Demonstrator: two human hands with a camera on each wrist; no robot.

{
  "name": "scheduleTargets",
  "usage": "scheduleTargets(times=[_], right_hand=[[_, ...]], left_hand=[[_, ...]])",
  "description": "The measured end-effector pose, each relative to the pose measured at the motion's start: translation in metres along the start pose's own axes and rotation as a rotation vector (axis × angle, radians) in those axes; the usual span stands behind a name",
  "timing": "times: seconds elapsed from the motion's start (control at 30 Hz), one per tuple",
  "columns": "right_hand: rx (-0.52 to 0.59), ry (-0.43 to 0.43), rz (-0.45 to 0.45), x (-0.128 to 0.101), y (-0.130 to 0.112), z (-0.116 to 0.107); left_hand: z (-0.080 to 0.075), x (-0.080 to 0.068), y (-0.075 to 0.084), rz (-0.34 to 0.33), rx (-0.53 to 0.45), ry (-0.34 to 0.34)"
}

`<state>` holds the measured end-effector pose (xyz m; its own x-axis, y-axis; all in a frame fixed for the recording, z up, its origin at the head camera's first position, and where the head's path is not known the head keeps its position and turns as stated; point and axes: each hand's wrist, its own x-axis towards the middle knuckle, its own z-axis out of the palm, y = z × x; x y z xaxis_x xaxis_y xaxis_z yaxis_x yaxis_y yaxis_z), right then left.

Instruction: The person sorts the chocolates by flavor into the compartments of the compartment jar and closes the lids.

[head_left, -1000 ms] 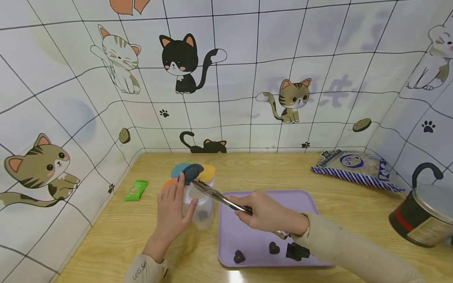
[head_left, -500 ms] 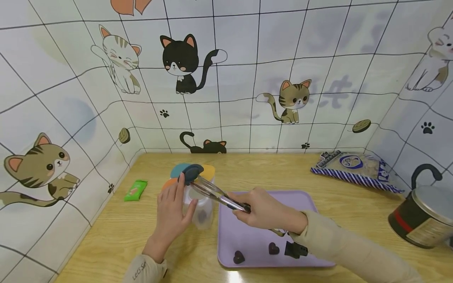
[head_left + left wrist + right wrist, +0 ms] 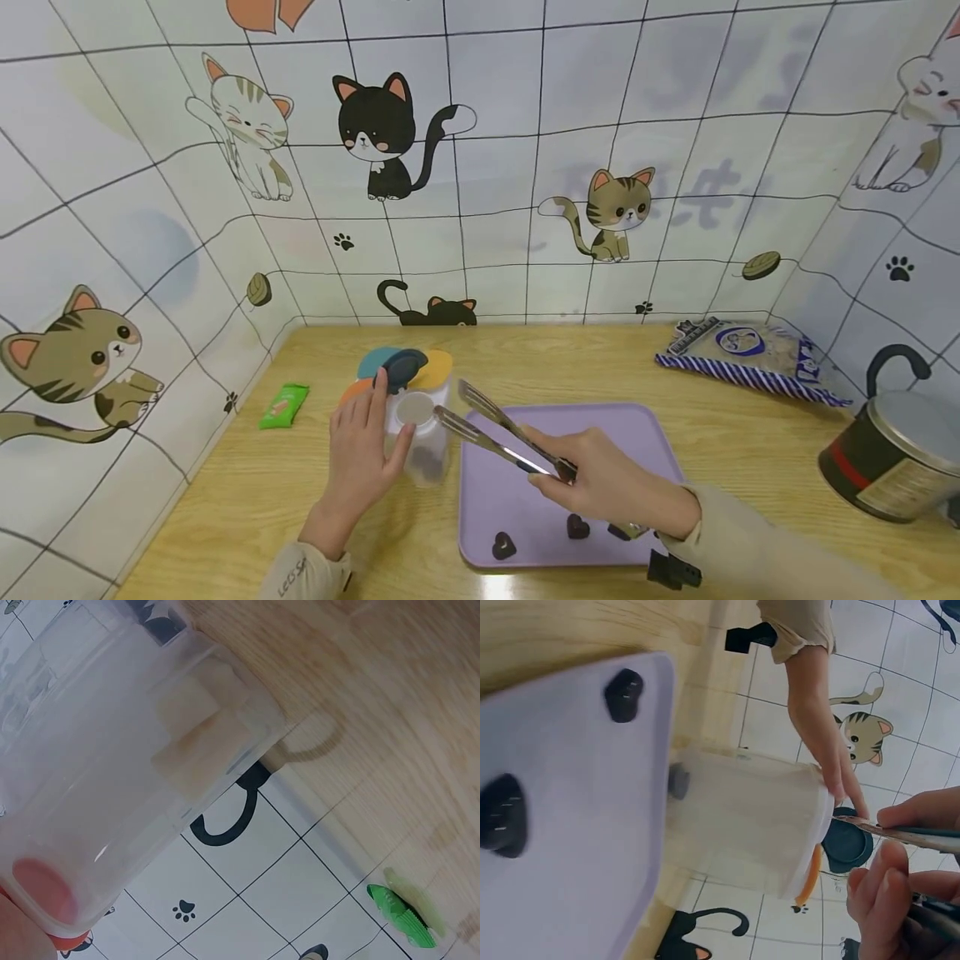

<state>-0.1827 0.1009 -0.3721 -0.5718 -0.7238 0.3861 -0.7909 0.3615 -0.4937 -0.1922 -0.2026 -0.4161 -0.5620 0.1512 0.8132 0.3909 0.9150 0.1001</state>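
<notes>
Your tongs (image 3: 495, 433) hang open beside the jar (image 3: 420, 433).
Your left hand (image 3: 360, 454) wraps the jar, which stands on the counter (image 3: 247, 500) just left of the tray (image 3: 487, 500). Your right hand (image 3: 607, 487) grips the tongs over the tray; two chocolates (image 3: 504, 546) lie on it.

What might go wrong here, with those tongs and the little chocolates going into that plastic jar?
The clear jar has a small opening, so a chocolate brought by the open tongs might miss and land on the table. The left hand only steadies the jar from one side, so a bump from the tongs might tip it. The heart chocolates on the purple tray look smooth and may slip from the grip.
</notes>
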Motion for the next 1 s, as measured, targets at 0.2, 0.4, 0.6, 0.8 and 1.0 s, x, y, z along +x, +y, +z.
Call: scheduleTargets(times=[0.2,0.4,0.6,0.8,1.0], right_hand=[[-0.048,-0.072,-0.052,-0.03,0.008,0.003],[0.021,-0.267,-0.117,-0.059,0.018,0.01],[0.078,-0.343,0.018,-0.075,0.023,0.018],[0.102,-0.382,0.119,-0.08,0.026,0.019],[0.052,-0.335,-0.052,-0.084,0.029,0.027]], left_hand=[[-0.004,-0.002,-0.002,-0.014,-0.001,-0.02],[-0.005,0.002,0.002,0.004,-0.015,-0.008],[-0.002,0.003,0.001,0.004,-0.01,0.009],[-0.001,0.003,-0.001,0.002,-0.009,0.015],[0.0,0.002,-0.001,0.004,-0.004,0.011]])
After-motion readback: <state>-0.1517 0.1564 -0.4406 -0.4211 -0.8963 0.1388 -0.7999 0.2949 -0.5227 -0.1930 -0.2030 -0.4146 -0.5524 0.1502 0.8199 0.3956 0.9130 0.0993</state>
